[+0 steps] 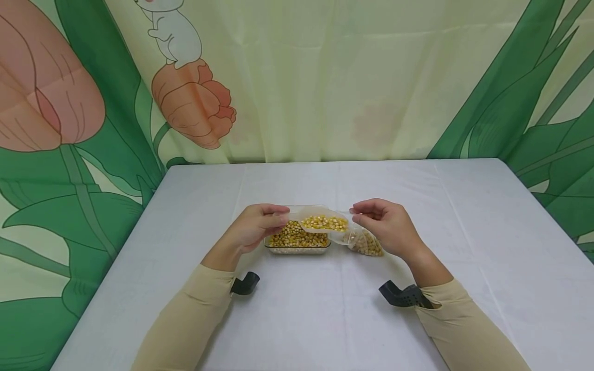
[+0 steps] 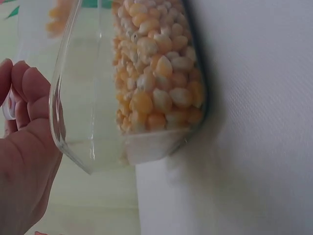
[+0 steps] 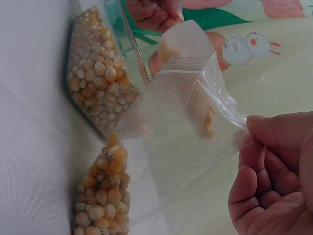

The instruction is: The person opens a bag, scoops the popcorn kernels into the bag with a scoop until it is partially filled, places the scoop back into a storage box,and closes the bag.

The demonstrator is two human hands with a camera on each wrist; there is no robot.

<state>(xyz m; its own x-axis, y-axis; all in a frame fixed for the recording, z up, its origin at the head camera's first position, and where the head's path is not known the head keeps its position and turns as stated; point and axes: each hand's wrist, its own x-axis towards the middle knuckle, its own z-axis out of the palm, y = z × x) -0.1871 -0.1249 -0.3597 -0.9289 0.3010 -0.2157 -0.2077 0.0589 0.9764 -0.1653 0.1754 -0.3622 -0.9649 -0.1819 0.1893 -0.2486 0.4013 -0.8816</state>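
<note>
My left hand [image 1: 255, 226] pinches the handle of a translucent plastic scoop [image 1: 312, 213], which carries yellow corn kernels [image 1: 325, 223]. In the right wrist view, the front of the scoop [image 3: 195, 103] lies inside the mouth of a clear zip bag [image 3: 161, 117]. With thumb and fingertips my right hand [image 1: 389, 224] pinches the bag's edge. Corn kernels [image 1: 367, 244] fill the bag's lower end, which touches the table. Below and behind the scoop stands a clear rectangular container [image 1: 299, 251] holding many corn kernels, seen close up in the left wrist view.
A white cloth covers the table [image 1: 297, 309]. Behind its far edge hangs a curtain [image 1: 325, 93] printed with flowers, leaves and a rabbit. Black wrist mounts [image 1: 246, 283] stick out from both sleeves above the table.
</note>
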